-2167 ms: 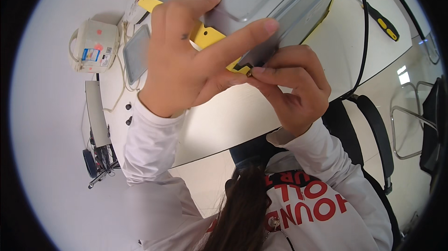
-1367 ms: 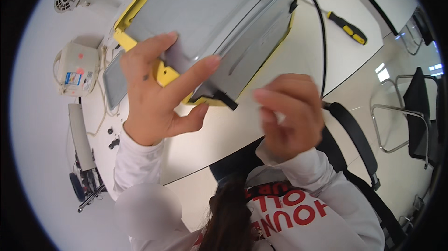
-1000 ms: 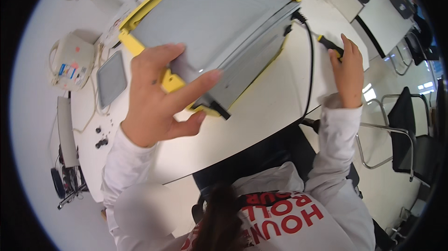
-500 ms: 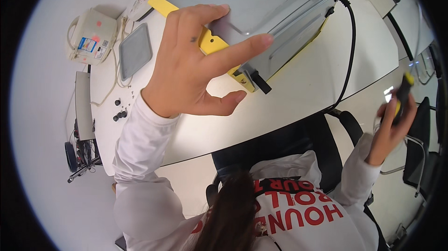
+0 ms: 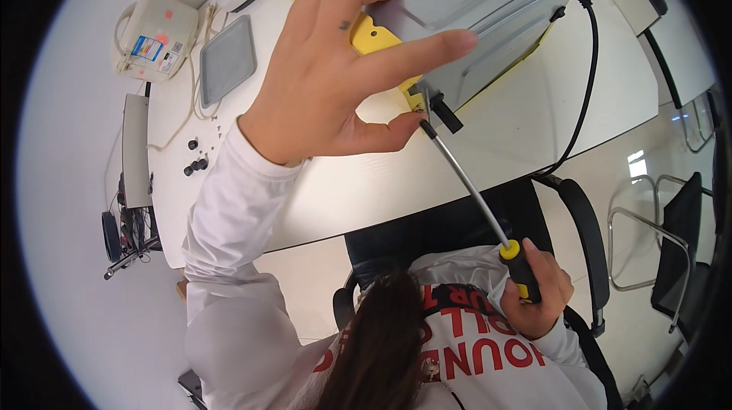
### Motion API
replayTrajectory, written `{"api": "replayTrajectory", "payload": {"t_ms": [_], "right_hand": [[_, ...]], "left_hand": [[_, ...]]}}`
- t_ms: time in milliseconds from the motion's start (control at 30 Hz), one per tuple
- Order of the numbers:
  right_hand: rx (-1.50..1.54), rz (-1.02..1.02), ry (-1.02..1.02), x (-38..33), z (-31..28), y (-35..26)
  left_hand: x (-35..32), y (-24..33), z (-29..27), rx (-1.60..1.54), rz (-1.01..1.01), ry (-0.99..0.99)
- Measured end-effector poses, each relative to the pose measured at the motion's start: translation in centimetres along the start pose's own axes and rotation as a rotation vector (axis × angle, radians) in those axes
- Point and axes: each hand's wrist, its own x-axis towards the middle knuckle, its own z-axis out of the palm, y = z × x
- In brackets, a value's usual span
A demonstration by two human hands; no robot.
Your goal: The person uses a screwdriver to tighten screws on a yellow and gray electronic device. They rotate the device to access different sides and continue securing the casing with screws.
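While the white table (image 5: 488, 158) is bearing a large grey device (image 5: 457, 6) in a yellow frame at its far edge, that device is being steadied by the left hand (image 5: 335, 82), fingers spread across its near corner and thumb tucked below. A long screwdriver (image 5: 476, 196) is being gripped tightly at its black-and-yellow handle by the right hand (image 5: 534, 295), near the body on the right. Its tip is being brought to the corner, apparently at a screw, which cannot be made out. Seating and turning are judged to be called for next.
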Motion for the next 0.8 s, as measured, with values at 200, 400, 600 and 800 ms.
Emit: {"api": "replayTrajectory", "payload": {"t_ms": [200,400,600,800], "right_hand": [[0.040,0.039,0.027,-0.35,0.73,0.03],[0.067,0.028,0.030,-0.11,1.00,0.21],[0.071,0.046,0.035,-0.35,1.09,0.26],[0.062,0.042,0.050,-0.49,1.19,0.43]], "left_hand": [[0.07,0.00,-0.14,-0.003,-0.004,-0.017],[0.04,0.07,-0.15,-0.008,-0.007,-0.017],[0.05,0.03,-0.23,0.015,-0.007,-0.025],[0.12,0.03,-0.13,0.022,0.000,-0.012]]}}
